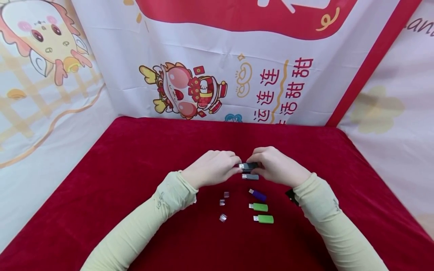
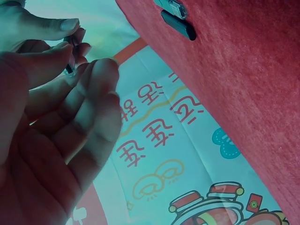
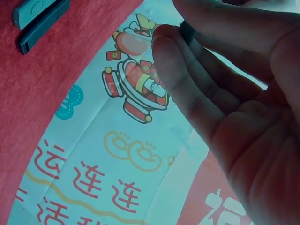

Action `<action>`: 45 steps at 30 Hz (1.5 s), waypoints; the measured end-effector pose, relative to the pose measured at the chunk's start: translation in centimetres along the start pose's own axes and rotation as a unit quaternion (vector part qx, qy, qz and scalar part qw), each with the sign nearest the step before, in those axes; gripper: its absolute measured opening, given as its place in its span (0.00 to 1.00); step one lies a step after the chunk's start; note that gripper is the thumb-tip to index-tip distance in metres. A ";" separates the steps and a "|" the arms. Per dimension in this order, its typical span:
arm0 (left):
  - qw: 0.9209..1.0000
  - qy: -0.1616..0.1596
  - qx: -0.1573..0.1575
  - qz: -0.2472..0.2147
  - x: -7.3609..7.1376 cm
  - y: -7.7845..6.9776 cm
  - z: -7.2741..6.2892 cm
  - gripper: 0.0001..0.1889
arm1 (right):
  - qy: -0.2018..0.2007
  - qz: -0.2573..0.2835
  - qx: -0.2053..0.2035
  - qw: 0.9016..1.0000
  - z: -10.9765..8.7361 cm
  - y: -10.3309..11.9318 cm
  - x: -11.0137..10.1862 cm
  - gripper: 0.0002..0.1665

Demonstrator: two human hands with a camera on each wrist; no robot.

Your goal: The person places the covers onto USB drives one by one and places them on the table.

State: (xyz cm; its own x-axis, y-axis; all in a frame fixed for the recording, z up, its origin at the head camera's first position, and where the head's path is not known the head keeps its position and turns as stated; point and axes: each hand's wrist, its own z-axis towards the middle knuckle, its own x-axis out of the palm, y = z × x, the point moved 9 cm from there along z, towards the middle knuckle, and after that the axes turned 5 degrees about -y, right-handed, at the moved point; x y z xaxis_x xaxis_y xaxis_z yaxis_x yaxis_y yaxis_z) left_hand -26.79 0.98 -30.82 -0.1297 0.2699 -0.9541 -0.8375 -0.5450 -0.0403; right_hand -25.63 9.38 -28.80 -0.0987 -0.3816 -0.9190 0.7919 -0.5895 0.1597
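Both hands meet over the red cloth around a black USB stick [image 1: 250, 166]. My right hand [image 1: 276, 165] grips its dark body between thumb and fingers, and the dark end [image 3: 187, 33] shows in the right wrist view. My left hand [image 1: 213, 167] pinches the other end, where something clear [image 2: 70, 73] shows at the fingertips; whether this is a cap is hard to tell. Just below the hands lies a grey USB stick [image 1: 251, 177]. Both wrist views also show another black stick [image 2: 179, 25] lying beside the grey one [image 3: 33, 11].
Nearer the body lie a blue USB stick [image 1: 258, 195] and two green ones [image 1: 260, 207], [image 1: 265, 219], their plugs bare and pointing left. To their left are three small clear caps [image 1: 226, 194]. A printed curtain [image 1: 203, 45] hangs behind the red-covered table [image 1: 152, 158].
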 end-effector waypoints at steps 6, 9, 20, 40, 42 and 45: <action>0.999 0.037 -0.040 0.006 0.8 1.1 -0.3 0.08 | 0.074 -0.006 0.055 0.996 -0.3 -1.6 1.9 0.10; 0.998 0.046 -0.051 0.004 0.9 1.4 -0.4 0.09 | 0.124 -0.008 0.082 0.989 -0.7 -2.5 3.3 0.08; 0.995 0.074 -0.069 -0.005 1.9 1.8 -0.7 0.09 | 0.152 -0.008 0.102 0.983 -1.0 -3.0 5.3 0.09; 0.995 0.077 -0.063 0.005 1.9 1.5 -0.8 0.11 | 0.161 -0.009 0.118 0.980 -1.0 -2.9 6.7 0.09; 0.995 0.080 -0.064 0.008 1.9 1.5 -0.8 0.11 | 0.159 -0.017 0.124 0.979 -1.0 -3.0 6.8 0.08; 0.994 0.084 -0.065 0.008 2.0 1.4 -0.8 0.11 | 0.152 -0.031 0.131 0.979 -1.0 -3.1 6.7 0.09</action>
State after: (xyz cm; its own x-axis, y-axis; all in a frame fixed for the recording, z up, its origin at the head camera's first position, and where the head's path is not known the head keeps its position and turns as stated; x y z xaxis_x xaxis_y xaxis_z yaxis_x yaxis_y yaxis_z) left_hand -27.83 0.09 -33.00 -0.0433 0.1293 -0.9907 -0.7583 -0.6498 -0.0517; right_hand -28.18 9.36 -35.87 0.0740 -0.1326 -0.9884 0.6051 -0.7819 0.1502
